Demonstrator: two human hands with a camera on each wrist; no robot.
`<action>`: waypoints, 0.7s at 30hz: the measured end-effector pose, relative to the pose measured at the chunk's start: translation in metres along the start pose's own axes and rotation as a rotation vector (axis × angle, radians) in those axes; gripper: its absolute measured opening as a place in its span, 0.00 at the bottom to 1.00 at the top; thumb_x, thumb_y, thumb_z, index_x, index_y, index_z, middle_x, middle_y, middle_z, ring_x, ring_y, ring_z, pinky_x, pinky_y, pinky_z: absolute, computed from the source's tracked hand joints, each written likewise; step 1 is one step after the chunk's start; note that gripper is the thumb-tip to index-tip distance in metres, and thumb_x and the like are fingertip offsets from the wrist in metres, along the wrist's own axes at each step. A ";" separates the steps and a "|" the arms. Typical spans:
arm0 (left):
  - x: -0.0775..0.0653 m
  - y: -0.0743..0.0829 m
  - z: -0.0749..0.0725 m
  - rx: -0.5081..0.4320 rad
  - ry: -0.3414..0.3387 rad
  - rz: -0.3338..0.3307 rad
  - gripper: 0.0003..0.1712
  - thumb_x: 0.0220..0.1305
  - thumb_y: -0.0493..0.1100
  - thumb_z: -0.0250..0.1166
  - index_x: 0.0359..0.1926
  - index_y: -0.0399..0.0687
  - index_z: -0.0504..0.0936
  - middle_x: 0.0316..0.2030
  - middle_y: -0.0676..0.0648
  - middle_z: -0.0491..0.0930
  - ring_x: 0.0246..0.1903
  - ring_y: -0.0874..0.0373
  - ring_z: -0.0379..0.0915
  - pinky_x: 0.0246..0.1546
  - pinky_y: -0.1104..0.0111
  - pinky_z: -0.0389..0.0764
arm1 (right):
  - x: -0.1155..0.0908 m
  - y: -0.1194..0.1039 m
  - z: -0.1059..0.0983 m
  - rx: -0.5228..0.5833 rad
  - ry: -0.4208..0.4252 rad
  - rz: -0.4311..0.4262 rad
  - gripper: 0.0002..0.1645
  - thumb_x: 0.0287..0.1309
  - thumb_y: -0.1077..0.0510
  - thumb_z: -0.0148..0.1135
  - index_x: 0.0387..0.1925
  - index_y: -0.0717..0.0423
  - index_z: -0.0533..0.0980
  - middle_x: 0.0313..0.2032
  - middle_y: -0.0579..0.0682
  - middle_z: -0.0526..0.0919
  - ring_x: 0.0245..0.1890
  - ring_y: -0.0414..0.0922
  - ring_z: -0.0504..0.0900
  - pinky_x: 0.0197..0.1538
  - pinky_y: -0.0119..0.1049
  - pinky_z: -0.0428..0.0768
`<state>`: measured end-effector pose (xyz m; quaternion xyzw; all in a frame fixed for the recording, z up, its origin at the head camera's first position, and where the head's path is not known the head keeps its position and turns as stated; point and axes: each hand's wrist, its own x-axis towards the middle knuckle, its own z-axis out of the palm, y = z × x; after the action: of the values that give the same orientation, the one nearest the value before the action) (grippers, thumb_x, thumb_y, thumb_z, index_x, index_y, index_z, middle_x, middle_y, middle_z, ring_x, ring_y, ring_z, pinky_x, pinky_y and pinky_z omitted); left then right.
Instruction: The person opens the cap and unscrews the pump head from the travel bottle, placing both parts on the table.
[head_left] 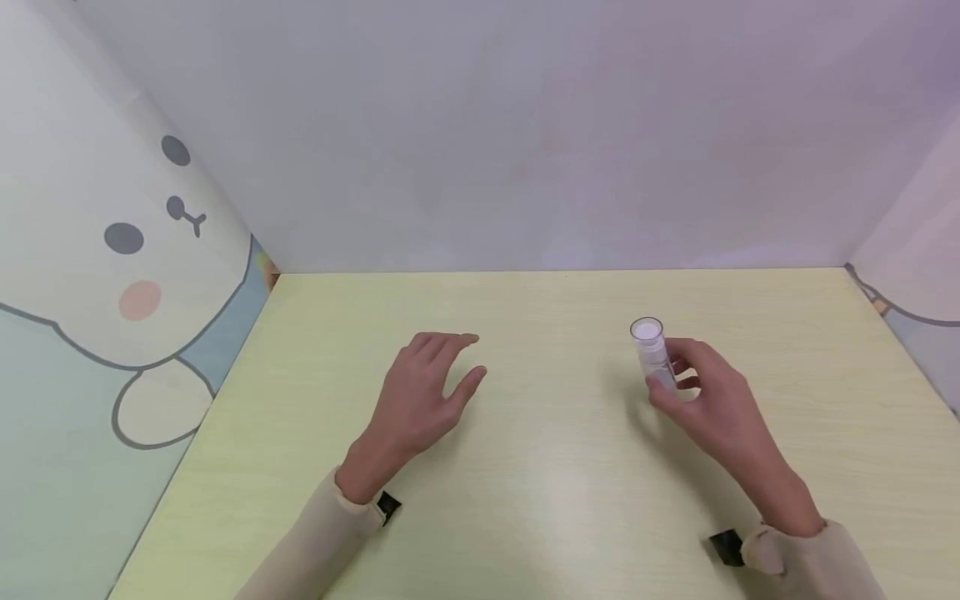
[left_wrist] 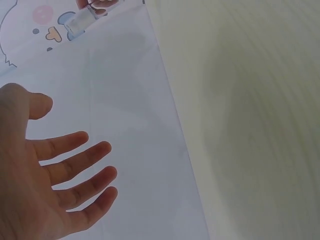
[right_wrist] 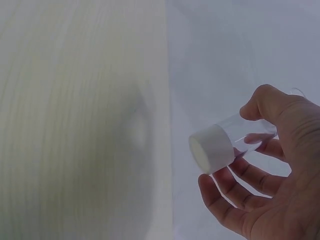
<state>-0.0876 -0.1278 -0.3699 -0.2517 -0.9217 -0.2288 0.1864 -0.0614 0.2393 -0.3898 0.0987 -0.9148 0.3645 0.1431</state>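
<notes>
My right hand (head_left: 716, 404) holds a small clear cylindrical bottle (head_left: 651, 348) between thumb and fingers, above the right part of the table. In the right wrist view a broad white cap-like end (right_wrist: 212, 149) sticks out past the fingertips, and the palm hides part of the clear body. The bottle's contents cannot be made out. My left hand (head_left: 420, 392) hovers over the left-middle of the table, with nothing in it. Its fingers are spread and loosely extended in the left wrist view, where the bottle (left_wrist: 81, 21) also shows at the top edge.
The pale wood-grain table (head_left: 540, 500) runs back to a plain light wall panel (head_left: 525, 142). A side panel with a cartoon animal (head_left: 90, 267) stands along the left edge, and another printed panel (head_left: 930, 275) along the right. Dark wrist straps (head_left: 727, 547) show at both cuffs.
</notes>
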 end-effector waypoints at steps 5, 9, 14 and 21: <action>0.001 0.003 0.000 -0.039 -0.006 -0.005 0.21 0.73 0.51 0.65 0.61 0.47 0.82 0.53 0.45 0.86 0.57 0.47 0.78 0.57 0.53 0.82 | 0.000 -0.007 0.004 -0.021 -0.003 -0.017 0.27 0.56 0.64 0.72 0.58 0.54 0.77 0.42 0.48 0.80 0.40 0.34 0.74 0.42 0.20 0.78; 0.002 0.006 0.002 -0.064 -0.022 -0.013 0.22 0.74 0.51 0.65 0.62 0.47 0.81 0.54 0.46 0.85 0.58 0.49 0.78 0.58 0.54 0.82 | 0.000 -0.012 0.008 -0.041 -0.001 -0.040 0.26 0.54 0.64 0.74 0.56 0.51 0.78 0.41 0.47 0.80 0.38 0.36 0.75 0.39 0.27 0.80; 0.005 0.013 0.003 -0.079 -0.024 -0.001 0.22 0.74 0.51 0.65 0.63 0.48 0.80 0.55 0.47 0.85 0.58 0.50 0.78 0.57 0.56 0.82 | 0.000 -0.020 0.014 -0.046 0.006 -0.083 0.26 0.51 0.65 0.75 0.53 0.50 0.79 0.40 0.47 0.80 0.37 0.38 0.74 0.38 0.31 0.80; 0.010 0.019 0.004 -0.079 -0.019 0.033 0.21 0.74 0.50 0.64 0.63 0.47 0.80 0.55 0.47 0.85 0.57 0.50 0.78 0.55 0.57 0.83 | 0.002 -0.030 0.019 -0.048 0.002 -0.116 0.26 0.50 0.65 0.75 0.52 0.50 0.79 0.40 0.47 0.80 0.36 0.37 0.74 0.37 0.32 0.80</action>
<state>-0.0859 -0.1073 -0.3619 -0.2764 -0.9093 -0.2597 0.1715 -0.0585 0.2039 -0.3829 0.1476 -0.9160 0.3334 0.1671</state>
